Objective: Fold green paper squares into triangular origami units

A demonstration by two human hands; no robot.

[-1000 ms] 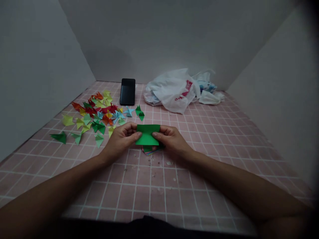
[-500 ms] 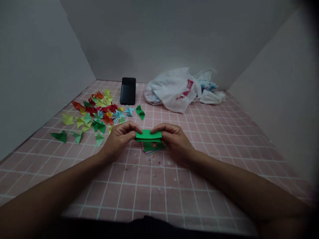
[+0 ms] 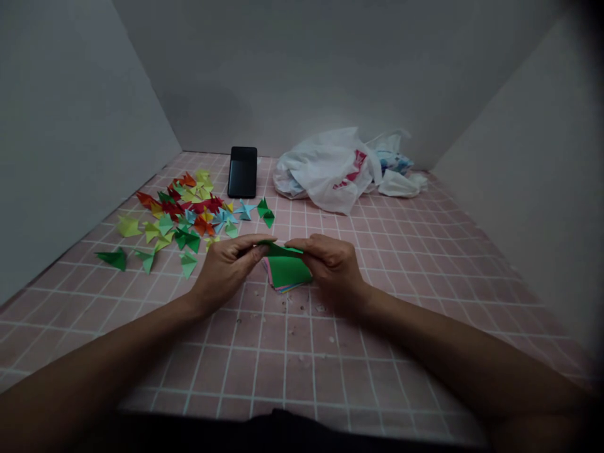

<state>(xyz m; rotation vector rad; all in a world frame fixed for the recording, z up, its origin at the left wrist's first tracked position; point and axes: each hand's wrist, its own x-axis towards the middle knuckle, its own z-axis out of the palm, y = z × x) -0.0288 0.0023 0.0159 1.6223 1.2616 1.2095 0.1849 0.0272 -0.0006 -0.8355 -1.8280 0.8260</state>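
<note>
A folded piece of green paper is stretched between my two hands, seen nearly edge-on. My left hand pinches its left end between thumb and fingers. At the other end, my right hand grips it the same way. Just beneath lies a stack of square coloured paper with a green sheet on top and pink and blue edges showing. My right fingers hide part of the stack's right side. Left of my hands, many small folded paper shapes in green, yellow, red, orange and blue are spread over the table.
A black phone leans near the back wall. To its right sit a crumpled white plastic bag and a smaller bag with blue marks. Pale walls enclose the pink checked tablecloth; small scraps lie in front of the stack.
The green paper has tilted from showing its broad face to almost edge-on, and its left end has risen slightly. More of the paper stack shows below it.
</note>
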